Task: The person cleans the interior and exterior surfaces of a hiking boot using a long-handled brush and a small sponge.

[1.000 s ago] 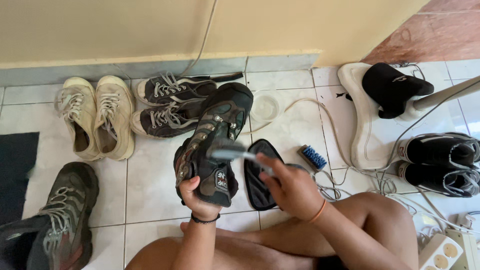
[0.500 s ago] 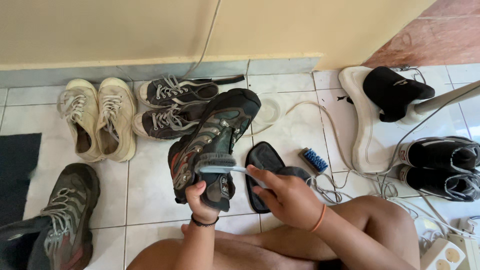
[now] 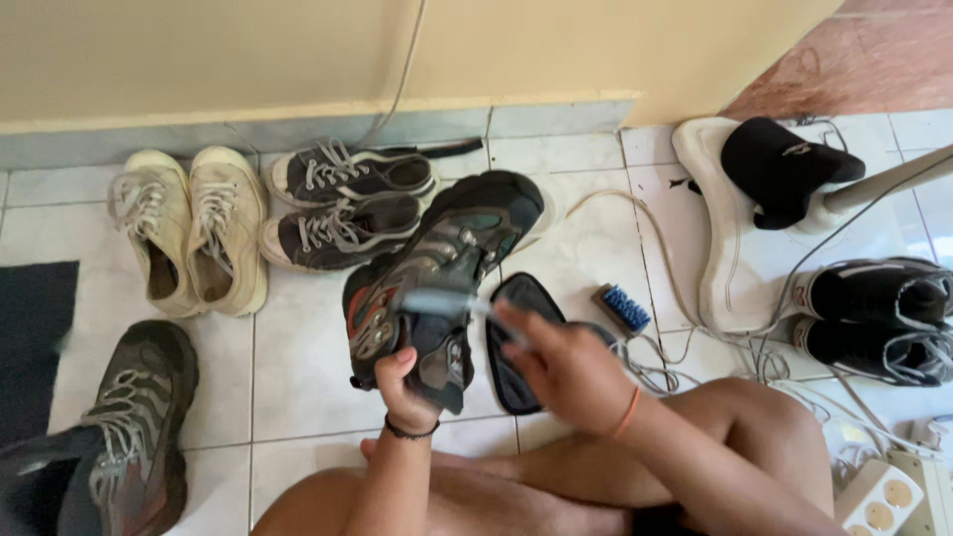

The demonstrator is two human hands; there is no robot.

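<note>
Here, the tiled floor point(image 3: 298, 347) carries everything, and the person sits on it with bare legs folded. At the right a white stand base point(image 3: 730, 248) lies flat with a black cap point(image 3: 779, 174) on it, and just beside it is a pair of black sneakers point(image 3: 879, 318). Along the wall stands a pair of cream sneakers point(image 3: 189, 228), and next to them a pair of dark canvas sneakers point(image 3: 342, 203). A single brown hiking boot point(image 3: 134, 427) stands at the lower left, touching a dark mat point(image 3: 35, 337).

In the middle, the grey hiking boot point(image 3: 437, 273) is lifted above the floor and tilted, toe toward the wall. The left hand point(image 3: 402, 382) holds it from below, with the fingers clamped on the heel part. The right hand point(image 3: 561, 367) is at the boot opening, its fingers closed on a pale thin thing point(image 3: 437, 301) that is too blurred to name. A black insole point(image 3: 516, 342) lies on the floor between the boot and the right hand, partly hidden. A small blue brush point(image 3: 623, 310) lies near it, beside white cables point(image 3: 695, 357). A white power strip point(image 3: 888, 496) is in the lower right corner.
</note>
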